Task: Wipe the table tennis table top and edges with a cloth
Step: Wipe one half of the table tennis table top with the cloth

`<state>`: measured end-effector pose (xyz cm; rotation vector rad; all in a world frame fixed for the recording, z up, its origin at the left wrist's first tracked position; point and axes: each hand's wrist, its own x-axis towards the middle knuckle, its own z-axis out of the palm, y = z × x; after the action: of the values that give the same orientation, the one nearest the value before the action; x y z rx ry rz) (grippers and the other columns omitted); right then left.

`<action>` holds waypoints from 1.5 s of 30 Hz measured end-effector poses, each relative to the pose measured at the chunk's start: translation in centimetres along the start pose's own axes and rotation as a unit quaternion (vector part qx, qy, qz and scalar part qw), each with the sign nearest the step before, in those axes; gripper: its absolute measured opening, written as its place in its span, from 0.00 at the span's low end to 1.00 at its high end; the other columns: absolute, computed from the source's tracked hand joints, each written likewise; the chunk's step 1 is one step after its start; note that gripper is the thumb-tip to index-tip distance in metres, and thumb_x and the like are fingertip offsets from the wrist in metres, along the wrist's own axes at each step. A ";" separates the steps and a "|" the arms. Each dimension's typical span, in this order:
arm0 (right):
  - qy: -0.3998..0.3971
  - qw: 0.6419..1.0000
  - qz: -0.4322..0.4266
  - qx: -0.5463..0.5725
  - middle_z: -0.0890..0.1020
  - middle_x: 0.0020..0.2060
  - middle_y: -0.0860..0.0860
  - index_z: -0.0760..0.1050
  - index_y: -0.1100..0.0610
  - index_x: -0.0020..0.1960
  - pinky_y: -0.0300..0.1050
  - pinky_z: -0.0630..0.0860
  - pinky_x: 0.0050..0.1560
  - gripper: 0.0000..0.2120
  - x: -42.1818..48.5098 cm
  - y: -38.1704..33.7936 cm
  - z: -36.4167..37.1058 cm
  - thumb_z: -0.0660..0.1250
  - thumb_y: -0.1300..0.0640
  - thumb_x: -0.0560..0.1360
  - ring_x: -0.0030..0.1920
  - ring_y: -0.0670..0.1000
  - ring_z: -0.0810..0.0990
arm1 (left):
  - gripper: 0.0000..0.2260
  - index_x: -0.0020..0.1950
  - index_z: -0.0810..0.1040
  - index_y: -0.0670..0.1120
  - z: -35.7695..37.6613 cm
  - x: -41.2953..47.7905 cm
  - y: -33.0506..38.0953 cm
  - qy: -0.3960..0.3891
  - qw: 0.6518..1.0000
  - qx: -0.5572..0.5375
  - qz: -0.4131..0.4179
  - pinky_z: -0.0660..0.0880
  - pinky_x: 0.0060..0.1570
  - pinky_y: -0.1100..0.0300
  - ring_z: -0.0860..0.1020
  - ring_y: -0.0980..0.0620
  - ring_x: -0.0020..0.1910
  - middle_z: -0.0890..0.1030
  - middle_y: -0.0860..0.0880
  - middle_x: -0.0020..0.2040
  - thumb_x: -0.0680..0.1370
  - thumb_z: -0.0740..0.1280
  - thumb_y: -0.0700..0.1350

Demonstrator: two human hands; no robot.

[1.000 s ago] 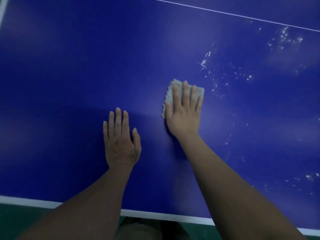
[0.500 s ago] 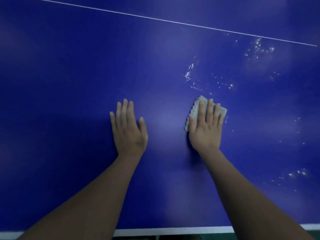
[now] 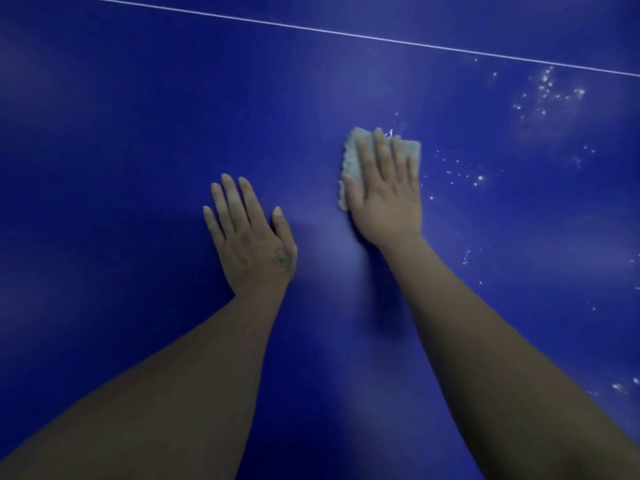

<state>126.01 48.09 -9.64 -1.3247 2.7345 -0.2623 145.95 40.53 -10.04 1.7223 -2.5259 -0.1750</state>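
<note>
Bottom of frame: two bare forearms reach up from the lower edge over the dark blue table tennis table top (image 3: 121, 150). Left hand (image 3: 251, 237), centre of frame, lies flat on the surface with straight, slightly spread fingers; it holds nothing and looks like a brace. There is a small dark mark (image 3: 281, 258) on its back, not readable as writing.

Right hand (image 3: 388, 195), just right of and above centre, presses flat on the pale grey folded cloth (image 3: 351, 161). Fingers are extended over it, not curled round it. The cloth lies on the table under palm and fingers, with its scalloped left edge and upper right corner showing.

Progress, as a judgement: mid-task, top only partly done. The area left of and below the cloth looks free of marks. White specks (image 3: 478, 178) lie just right of the cloth, with more in a cluster at upper right (image 3: 547, 95), along the right edge and at lower right (image 3: 620, 388), so that side is left to wipe. A few specks touch the cloth's top edge. No table edge is in the frame, so edge wiping cannot be judged.

Far: thin white line (image 3: 346, 34) runs across the top of the frame, sloping down to the right.

No brand, label or legible text anywhere
</note>
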 end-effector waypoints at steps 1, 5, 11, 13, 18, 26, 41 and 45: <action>-0.007 0.999 0.033 0.001 0.53 0.87 0.51 0.51 0.49 0.88 0.59 0.41 0.85 0.32 -0.5 1.8 -0.5 0.48 0.38 0.87 0.87 0.56 0.48 | 0.32 0.88 0.50 0.41 0.0 0.0 0.1 -0.001 1.000 0.000 0.000 0.48 0.86 0.40 0.47 0.42 0.88 0.49 0.41 0.89 0.89 0.49 0.57; -0.016 0.992 0.127 -0.005 0.49 0.87 0.52 0.48 0.50 0.88 0.63 0.42 0.85 0.32 -4.5 5.7 -1.9 0.46 0.40 0.88 0.87 0.57 0.44 | 0.32 0.88 0.50 0.40 0.1 -0.1 0.2 -0.005 1.000 0.003 0.001 0.48 0.85 0.38 0.46 0.41 0.88 0.49 0.40 0.89 0.89 0.48 0.57; -0.003 0.999 0.025 -0.020 0.55 0.86 0.55 0.54 0.53 0.87 0.65 0.46 0.84 0.32 -1.8 0.3 -0.9 0.48 0.41 0.87 0.86 0.62 0.50 | 0.32 0.88 0.51 0.40 -0.2 2.0 3.9 -0.015 0.998 -0.050 0.033 0.45 0.86 0.37 0.46 0.41 0.88 0.50 0.41 0.89 0.86 0.49 0.51; 0.002 0.999 -0.031 -0.010 0.57 0.86 0.55 0.56 0.53 0.87 0.65 0.48 0.84 0.32 1.5 -1.4 -0.4 0.49 0.40 0.86 0.86 0.61 0.52 | 0.32 0.88 0.49 0.40 0.1 2.8 5.4 -0.018 0.998 -0.027 0.058 0.46 0.86 0.38 0.46 0.42 0.88 0.49 0.43 0.89 0.86 0.48 0.52; 0.010 0.999 -0.039 0.006 0.57 0.86 0.51 0.55 0.50 0.87 0.61 0.45 0.85 0.32 6.1 0.9 -0.1 0.50 0.39 0.86 0.86 0.58 0.52 | 0.32 0.89 0.48 0.42 0.8 2.9 5.8 -0.013 0.999 0.018 0.042 0.47 0.86 0.38 0.45 0.44 0.88 0.48 0.45 0.89 0.88 0.46 0.57; 0.005 0.993 0.113 -0.022 0.52 0.87 0.54 0.50 0.53 0.88 0.65 0.44 0.84 0.31 0.5 6.6 -1.4 0.45 0.41 0.88 0.86 0.61 0.48 | 0.32 0.89 0.51 0.43 0.8 2.9 6.3 -0.020 0.999 0.004 0.028 0.47 0.86 0.39 0.46 0.44 0.88 0.49 0.45 0.89 0.88 0.50 0.58; 0.022 0.999 0.044 -0.008 0.56 0.86 0.51 0.53 0.49 0.87 0.61 0.44 0.85 0.33 14.6 6.2 -0.9 0.45 0.38 0.85 0.86 0.59 0.52 | 0.33 0.89 0.52 0.44 1.1 3.0 6.2 -0.022 0.999 -0.012 0.022 0.46 0.86 0.40 0.45 0.47 0.88 0.49 0.47 0.89 0.87 0.51 0.58; 0.003 0.990 0.142 0.006 0.52 0.87 0.53 0.49 0.51 0.88 0.64 0.42 0.85 0.33 10.2 11.5 -2.5 0.44 0.39 0.87 0.86 0.60 0.47 | 0.33 0.89 0.52 0.44 1.0 3.0 6.3 -0.020 0.999 -0.015 0.023 0.47 0.86 0.38 0.45 0.47 0.88 0.50 0.46 0.89 0.87 0.51 0.58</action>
<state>110.49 47.34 -9.49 -0.9151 2.8728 -0.2568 138.93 40.04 -10.13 1.6652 -2.5737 -0.2443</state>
